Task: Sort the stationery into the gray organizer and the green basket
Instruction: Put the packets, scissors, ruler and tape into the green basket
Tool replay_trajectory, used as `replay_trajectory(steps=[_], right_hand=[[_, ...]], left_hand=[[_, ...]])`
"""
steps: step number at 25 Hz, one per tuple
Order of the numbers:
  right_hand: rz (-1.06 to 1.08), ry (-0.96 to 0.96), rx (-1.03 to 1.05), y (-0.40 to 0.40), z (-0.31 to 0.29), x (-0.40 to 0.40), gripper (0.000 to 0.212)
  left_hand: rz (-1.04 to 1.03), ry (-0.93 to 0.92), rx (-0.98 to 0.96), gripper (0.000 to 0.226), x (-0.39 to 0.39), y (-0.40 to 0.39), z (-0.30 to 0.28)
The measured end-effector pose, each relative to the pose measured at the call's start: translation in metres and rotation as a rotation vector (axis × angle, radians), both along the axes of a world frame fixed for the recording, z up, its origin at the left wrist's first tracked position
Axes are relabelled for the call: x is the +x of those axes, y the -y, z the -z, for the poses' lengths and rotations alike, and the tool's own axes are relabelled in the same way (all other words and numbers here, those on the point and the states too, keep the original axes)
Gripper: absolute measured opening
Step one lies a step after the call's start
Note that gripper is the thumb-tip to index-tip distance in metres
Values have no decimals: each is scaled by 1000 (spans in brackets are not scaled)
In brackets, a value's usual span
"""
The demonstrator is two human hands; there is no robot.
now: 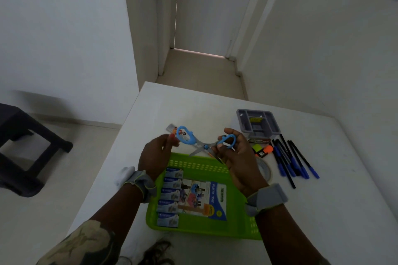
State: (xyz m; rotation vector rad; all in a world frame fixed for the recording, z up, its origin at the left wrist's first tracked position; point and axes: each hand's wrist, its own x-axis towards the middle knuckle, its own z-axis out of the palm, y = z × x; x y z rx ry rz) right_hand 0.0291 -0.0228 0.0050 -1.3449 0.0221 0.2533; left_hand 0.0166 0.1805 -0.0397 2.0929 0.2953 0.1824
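Scissors point(204, 143) have blue handles, gray blades, blades wide open. Held in air above far edge of green basket point(237, 204). Left hand point(155, 157) pinches one blue loop with fingertips. Right hand point(237, 157) curls around other loop. Basket holds row of small blue boxes point(170, 197). Gray organizer point(257, 123) sits behind on table point(323, 211), pens point(295, 161) beside it. Tape roll point(266, 170) half hidden behind right hand.

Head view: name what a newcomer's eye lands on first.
The blue-handled scissors, spread wide open and held by both hands above the table, draw the eye first. Below them lies the bright green basket holding a row of small boxes. Blue-capped pens lie scattered at right.
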Motion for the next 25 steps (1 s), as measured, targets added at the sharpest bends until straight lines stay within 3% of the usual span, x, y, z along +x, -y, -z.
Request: replay_trajectory(steps=[3,5,8,11,14,20,23,25], right_hand=[[42,-31,18,-5,4,-7,35],[20,-1,-22,-5,3,-10,39],[-112,131,-231,-6,0,-14,38],[-255,217,-349,-10,-3,-19,28],[-276,149,-403,-10,-2,-20,26],[-285,-117,-532,6,23,-21,17],[-353,-81,-827,1,35,-23,23],[-484,-7,-1056,-6,35,-23,41]], left_hand=[[46,87,-270,54,2,16,-13],[69,96,-308,69,1,24,-19],[89,118,-131,47,-2,32,-31],[234,72,139,21,-6,41,-27],[282,28,343,22,-10,43,-15],[0,2,389,19,-3,16,-14],[67,-133,413,19,-5,13,-5],[141,-202,378,21,-8,13,1]])
